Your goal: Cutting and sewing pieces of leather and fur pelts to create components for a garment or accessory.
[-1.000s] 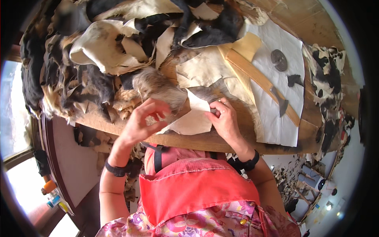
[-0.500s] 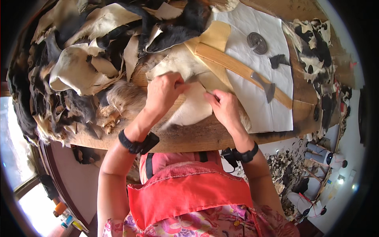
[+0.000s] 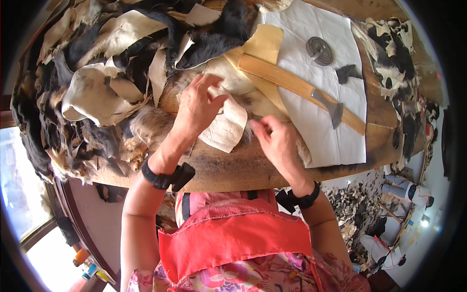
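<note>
A small pale piece of hide [image 3: 224,129], skin side up, lies at the table's near edge between my hands. My left hand [image 3: 198,104] is over its left side, thumb and fingers apart, with the fingertips bent. To the right of the piece, my right hand [image 3: 278,141] has curled fingers, thumb and forefinger close together. Whether something small and dark sits at those fingertips I cannot make out. Behind the hide piece is a larger pale fur piece [image 3: 233,80], partly under a yellow sheet [image 3: 266,41].
A wooden-handled tool with a metal blade [image 3: 301,90] lies across the white sheet [image 3: 323,136]. A dark round disc [image 3: 319,51] and a black scrap [image 3: 348,73] rest there too. Heaped fur pieces [image 3: 97,92] fill the left; more hide scraps [image 3: 389,63] lie far right.
My left hand has loosened from a closed grip and its fingers have spread. The hide piece has turned and shifted. My right hand has come away from its edge, slightly nearer me.
</note>
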Available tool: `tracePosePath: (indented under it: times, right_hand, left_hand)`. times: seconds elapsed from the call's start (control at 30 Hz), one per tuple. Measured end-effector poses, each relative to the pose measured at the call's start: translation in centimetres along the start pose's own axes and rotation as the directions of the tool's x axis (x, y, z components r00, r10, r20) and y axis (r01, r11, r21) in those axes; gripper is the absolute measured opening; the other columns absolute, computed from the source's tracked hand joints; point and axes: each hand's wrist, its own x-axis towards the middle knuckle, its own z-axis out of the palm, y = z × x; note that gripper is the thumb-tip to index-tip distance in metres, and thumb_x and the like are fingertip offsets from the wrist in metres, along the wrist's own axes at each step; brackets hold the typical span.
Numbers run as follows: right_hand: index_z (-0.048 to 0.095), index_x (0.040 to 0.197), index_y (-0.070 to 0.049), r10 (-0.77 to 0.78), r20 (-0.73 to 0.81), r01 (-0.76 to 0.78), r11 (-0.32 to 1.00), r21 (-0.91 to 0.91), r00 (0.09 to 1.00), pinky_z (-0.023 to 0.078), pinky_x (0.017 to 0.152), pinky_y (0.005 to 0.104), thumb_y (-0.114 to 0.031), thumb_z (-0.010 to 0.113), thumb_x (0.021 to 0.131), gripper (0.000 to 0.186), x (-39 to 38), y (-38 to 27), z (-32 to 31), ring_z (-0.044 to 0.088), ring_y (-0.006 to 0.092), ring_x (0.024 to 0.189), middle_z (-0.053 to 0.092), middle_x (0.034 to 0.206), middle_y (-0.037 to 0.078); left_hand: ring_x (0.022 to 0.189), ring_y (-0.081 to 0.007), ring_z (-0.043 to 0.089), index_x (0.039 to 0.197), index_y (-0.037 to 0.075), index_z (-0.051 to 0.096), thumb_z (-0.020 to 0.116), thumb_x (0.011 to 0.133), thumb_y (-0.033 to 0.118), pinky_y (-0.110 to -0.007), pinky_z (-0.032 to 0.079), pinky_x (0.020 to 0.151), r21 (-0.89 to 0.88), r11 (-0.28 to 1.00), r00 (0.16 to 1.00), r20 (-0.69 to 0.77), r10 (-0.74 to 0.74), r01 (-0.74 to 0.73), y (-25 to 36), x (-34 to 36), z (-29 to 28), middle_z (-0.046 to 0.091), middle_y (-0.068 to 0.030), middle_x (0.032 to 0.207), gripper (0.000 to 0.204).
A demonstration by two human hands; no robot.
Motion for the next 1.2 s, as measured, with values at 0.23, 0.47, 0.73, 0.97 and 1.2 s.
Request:
tracePosePath:
  times: [0.23, 0.47, 0.73, 0.97, 1.2]
  right_hand:
    - [0.065, 0.084, -0.002, 0.017, 0.184, -0.044, 0.989, 0.144, 0.983, 0.043, 0.051, 0.0295, -0.025, 0.069, 0.095, 0.026, 3.1, 0.1, 2.2, 0.052, 0.0112, 0.051, 0.06, 0.058, 0.008]
    - [0.064, 0.079, 0.0, 0.032, 0.101, -0.051, 0.98, 0.191, 0.994, 0.046, 0.052, 0.0379, -0.027, 0.063, 0.097, 0.032, 1.8, 0.6, 2.1, 0.061, 0.0254, 0.053, 0.06, 0.058, 0.016]
    - [0.064, 0.078, 0.0, -0.03, 0.047, 0.027, 0.998, 0.065, 0.998, 0.048, 0.053, 0.045, -0.023, 0.063, 0.096, 0.03, 1.6, 0.7, 3.3, 0.063, 0.0417, 0.061, 0.061, 0.064, 0.023]
    - [0.065, 0.083, -0.002, -0.031, 0.447, -0.101, 0.958, 0.27, 0.894, 0.044, 0.05, 0.0363, -0.021, 0.064, 0.097, 0.024, 0.8, 0.7, -2.2, 0.058, 0.0232, 0.048, 0.059, 0.057, 0.013]
    - [0.061, 0.122, 0.0, -0.418, 0.283, 0.141, 0.737, 0.661, 0.863, 0.056, 0.063, 0.0272, -0.019, 0.064, 0.098, 0.03, 3.8, -8.0, -2.6, 0.069, 0.017, 0.079, 0.068, 0.102, 0.014]
  left_hand:
    - [0.088, -0.0301, 0.056, 0.085, 0.005, 0.064, 0.083, 0.074, 0.016, -0.04, 0.046, 0.08, 0.398, 0.905, 0.988, 0.107, 0.113, -0.147, -0.3, -5.3, 0.5, 0.055, -0.0093, 0.09, 0.024]
    - [0.08, -0.0289, 0.058, 0.084, 0.002, 0.059, 0.072, 0.078, 0.0, -0.04, 0.049, 0.072, 0.414, 0.879, 0.97, 0.056, 0.236, -0.237, 0.5, -6.1, 0.7, 0.058, -0.0112, 0.093, 0.015]
    - [0.108, -0.0368, 0.063, 0.125, -0.006, 0.058, 0.065, 0.083, -0.005, -0.043, 0.053, 0.094, 0.283, 0.849, 0.891, 0.229, 0.393, -0.447, 1.2, -8.8, 3.4, 0.058, -0.0236, 0.13, 0.042]
    - [0.086, -0.0312, 0.062, 0.094, 0.002, 0.067, 0.076, 0.078, 0.001, -0.04, 0.051, 0.077, 0.416, 0.909, 0.99, -0.132, 0.045, 0.014, -0.1, -10.2, -3.2, 0.063, -0.0111, 0.094, 0.018]
    - [0.099, -0.0224, 0.061, 0.098, 0.001, 0.063, 0.069, 0.086, 0.0, -0.033, 0.049, 0.085, 0.035, 0.993, 0.993, -0.017, -0.116, 0.116, -2.8, -14.4, -6.3, 0.064, -0.0105, 0.109, 0.014]
